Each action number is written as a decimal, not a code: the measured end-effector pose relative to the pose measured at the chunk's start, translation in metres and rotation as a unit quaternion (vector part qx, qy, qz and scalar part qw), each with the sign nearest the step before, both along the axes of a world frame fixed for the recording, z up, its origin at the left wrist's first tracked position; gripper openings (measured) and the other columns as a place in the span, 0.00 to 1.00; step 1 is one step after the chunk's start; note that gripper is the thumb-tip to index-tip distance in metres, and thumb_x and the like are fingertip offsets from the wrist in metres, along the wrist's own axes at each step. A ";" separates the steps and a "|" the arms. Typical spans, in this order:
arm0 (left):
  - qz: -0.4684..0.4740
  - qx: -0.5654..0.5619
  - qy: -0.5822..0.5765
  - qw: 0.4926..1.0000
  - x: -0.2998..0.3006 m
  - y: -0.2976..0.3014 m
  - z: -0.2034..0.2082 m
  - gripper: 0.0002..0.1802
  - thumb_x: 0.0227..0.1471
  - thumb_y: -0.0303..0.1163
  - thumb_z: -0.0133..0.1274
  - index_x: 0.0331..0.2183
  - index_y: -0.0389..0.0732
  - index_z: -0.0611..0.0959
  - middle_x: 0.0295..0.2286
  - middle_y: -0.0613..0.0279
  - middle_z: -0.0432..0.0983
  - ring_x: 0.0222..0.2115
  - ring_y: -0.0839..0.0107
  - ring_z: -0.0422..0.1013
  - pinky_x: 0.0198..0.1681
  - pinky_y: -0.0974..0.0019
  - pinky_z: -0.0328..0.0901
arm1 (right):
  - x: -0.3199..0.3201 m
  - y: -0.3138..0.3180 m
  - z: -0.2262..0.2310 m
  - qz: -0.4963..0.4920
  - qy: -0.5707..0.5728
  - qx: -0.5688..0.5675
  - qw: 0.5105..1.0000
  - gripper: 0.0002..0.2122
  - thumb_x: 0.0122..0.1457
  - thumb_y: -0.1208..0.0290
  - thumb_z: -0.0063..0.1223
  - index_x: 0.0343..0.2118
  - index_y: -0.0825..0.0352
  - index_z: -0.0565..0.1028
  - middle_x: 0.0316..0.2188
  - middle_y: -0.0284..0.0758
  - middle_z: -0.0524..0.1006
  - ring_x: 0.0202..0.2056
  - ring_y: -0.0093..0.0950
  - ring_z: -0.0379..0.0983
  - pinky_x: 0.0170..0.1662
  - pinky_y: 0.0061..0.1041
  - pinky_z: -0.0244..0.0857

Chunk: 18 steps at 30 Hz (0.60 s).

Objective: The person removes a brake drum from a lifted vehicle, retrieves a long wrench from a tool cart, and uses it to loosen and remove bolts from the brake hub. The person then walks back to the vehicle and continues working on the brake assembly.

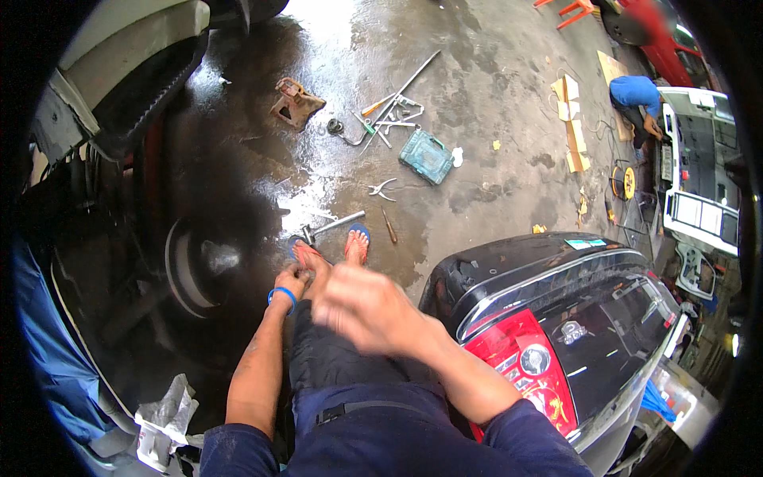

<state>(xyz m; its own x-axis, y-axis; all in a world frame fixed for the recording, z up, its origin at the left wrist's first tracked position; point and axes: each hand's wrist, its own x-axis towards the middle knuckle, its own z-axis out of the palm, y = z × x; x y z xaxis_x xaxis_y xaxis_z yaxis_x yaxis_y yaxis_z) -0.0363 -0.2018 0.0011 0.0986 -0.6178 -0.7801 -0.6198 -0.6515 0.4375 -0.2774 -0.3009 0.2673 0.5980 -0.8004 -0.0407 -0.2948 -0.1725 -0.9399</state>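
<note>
My left hand [292, 281], with a blue band at the wrist, hovers low in front of my legs. Its fingers are curled together, and whatever is between them, if anything, is too small to make out. Closer to me, my right hand [367, 312] is smeared by motion over my thighs, so its fingers cannot be read. Beyond the hands, by my sandals [359, 242], a silver metal bar [340, 222] lies on the wet floor. Farther off are pliers [382, 189] and a slim brown-handled tool [389, 226].
A dark wheel [191, 269] stands left; a black car part with red tail light [526, 370] stands close right. Ahead lie a teal case [427, 157], a rusty metal part [296, 103] and a long bar [413, 75]. Far right, a person in blue [636, 93] bends beside a white vehicle part.
</note>
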 end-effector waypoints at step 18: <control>0.162 0.165 0.016 0.973 0.170 0.037 0.026 0.13 0.52 0.24 0.54 0.42 0.33 0.80 0.27 0.55 0.80 0.23 0.65 0.78 0.25 0.66 0.73 | -0.129 0.224 -0.165 -0.186 0.330 0.427 0.821 0.16 0.57 0.59 0.57 0.42 0.66 0.78 0.32 0.41 0.81 0.34 0.32 0.78 0.38 0.33 0.70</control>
